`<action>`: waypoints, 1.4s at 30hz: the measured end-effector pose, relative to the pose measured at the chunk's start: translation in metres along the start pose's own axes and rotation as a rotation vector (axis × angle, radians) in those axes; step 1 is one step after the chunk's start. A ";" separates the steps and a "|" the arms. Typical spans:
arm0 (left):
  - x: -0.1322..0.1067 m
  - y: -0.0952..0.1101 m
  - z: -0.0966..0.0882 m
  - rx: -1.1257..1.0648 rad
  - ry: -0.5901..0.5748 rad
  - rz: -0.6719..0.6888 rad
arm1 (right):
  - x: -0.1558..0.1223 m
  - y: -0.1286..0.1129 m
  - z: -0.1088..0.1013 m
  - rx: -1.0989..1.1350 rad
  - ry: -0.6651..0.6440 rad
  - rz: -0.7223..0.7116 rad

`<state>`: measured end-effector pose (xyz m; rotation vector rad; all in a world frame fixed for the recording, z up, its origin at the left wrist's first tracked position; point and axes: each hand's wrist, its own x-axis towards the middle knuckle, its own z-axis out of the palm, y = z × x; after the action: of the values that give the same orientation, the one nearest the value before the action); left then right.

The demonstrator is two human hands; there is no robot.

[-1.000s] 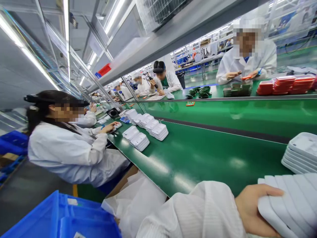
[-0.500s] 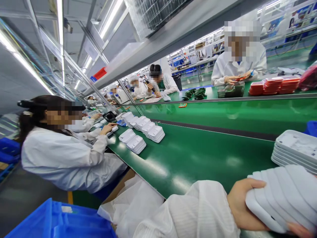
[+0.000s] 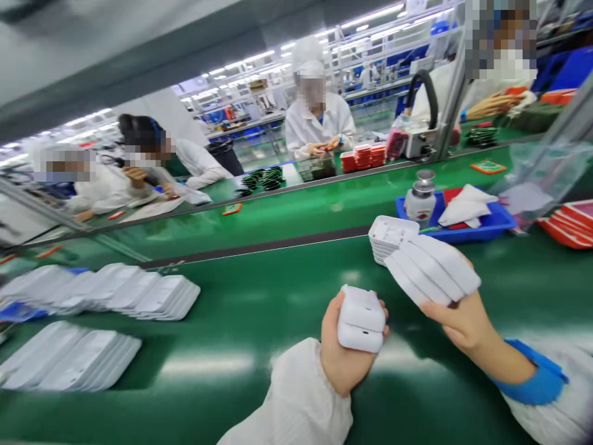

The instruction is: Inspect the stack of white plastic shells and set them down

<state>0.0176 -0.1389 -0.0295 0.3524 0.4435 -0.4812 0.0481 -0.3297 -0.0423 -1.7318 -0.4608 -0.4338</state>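
In the head view my left hand (image 3: 343, 368) is closed around a small stack of white plastic housings (image 3: 364, 318), with small dark slots on their near faces. To its right, my right hand (image 3: 467, 324) grips a fanned stack of white plastic housings (image 3: 433, 269), smooth sides up, thumb on the near edge. Both stacks are held above the green bench (image 3: 259, 321). Just behind the right-hand stack stands another pile of white housings (image 3: 391, 232), open sides up, partly covered by it. A blue wristband (image 3: 532, 374) circles my right wrist.
Rows of white housings (image 3: 152, 296) lie at the left. A blue tray (image 3: 482, 225) holds a dispenser bottle (image 3: 420, 201) and white wipes. Red-edged panels (image 3: 572, 222) sit at the right. Beyond the raised green strip (image 3: 296, 216), several co-workers sit at a far bench.
My view has swung right, bringing both hands and the blue tray into sight. The stack of housings is now divided between my two hands.
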 end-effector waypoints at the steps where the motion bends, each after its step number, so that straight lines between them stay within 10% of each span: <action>1: -0.001 0.000 0.002 0.008 0.011 -0.005 | -0.001 -0.002 0.004 0.010 0.059 -0.037; 17: 0.006 -0.013 -0.011 0.212 -0.296 -0.135 | -0.020 -0.014 0.032 0.220 -0.190 0.175; 26: 0.007 -0.007 -0.010 0.164 -0.273 -0.140 | -0.010 -0.010 0.015 0.138 0.042 -0.118; 34: 0.006 -0.003 -0.008 0.147 -0.007 -0.063 | -0.010 -0.015 0.013 0.109 0.005 -0.148; 42: 0.002 -0.011 -0.009 0.155 -0.248 -0.086 | -0.023 -0.015 0.027 -0.020 -0.158 -0.177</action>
<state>0.0111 -0.1447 -0.0406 0.4180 0.1816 -0.6368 0.0217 -0.3021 -0.0478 -1.7592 -0.7297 -0.4304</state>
